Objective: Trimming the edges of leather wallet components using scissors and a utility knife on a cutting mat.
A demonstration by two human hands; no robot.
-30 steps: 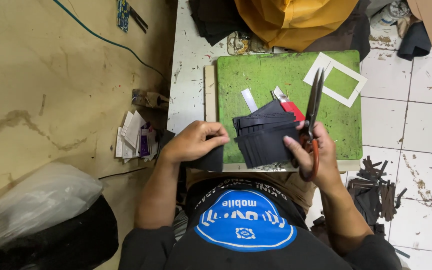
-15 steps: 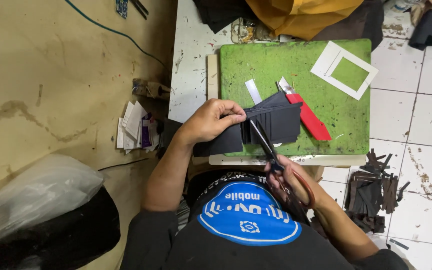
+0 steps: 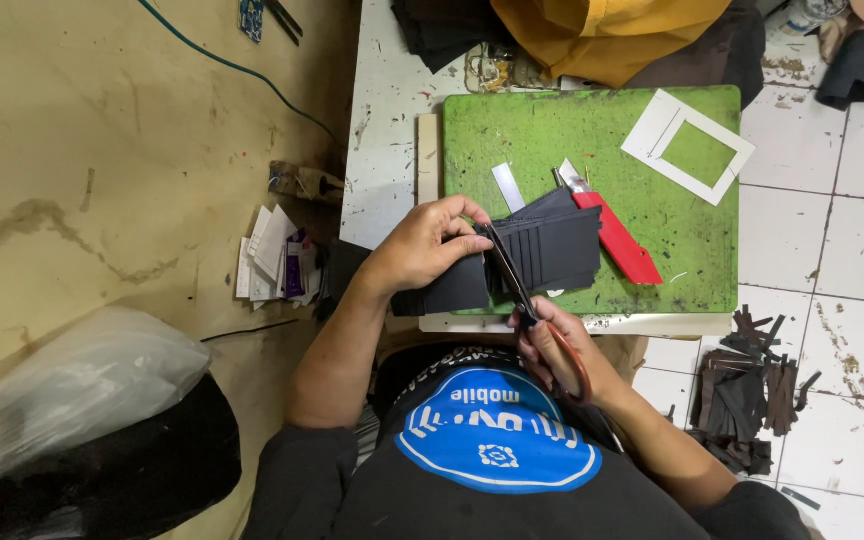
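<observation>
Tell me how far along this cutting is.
Looks midway. Done: dark offcuts heaped on the floor. In hand: the left hand holds black pieces while the right hand works scissors through them. Left: the cut is unfinished; the red knife and white frame lie unused on the green mat.

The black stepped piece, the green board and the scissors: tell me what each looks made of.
Black stepped piece: probably leather or a synthetic, matte; it lies in thin layered strips and the left hand holds it.
Green board: looks like a plastic or rubber cutting surface, scuffed and nicked.
Scissors in the right hand: dark metal blades, reddish handle loops, likely coated or plastic.
</observation>
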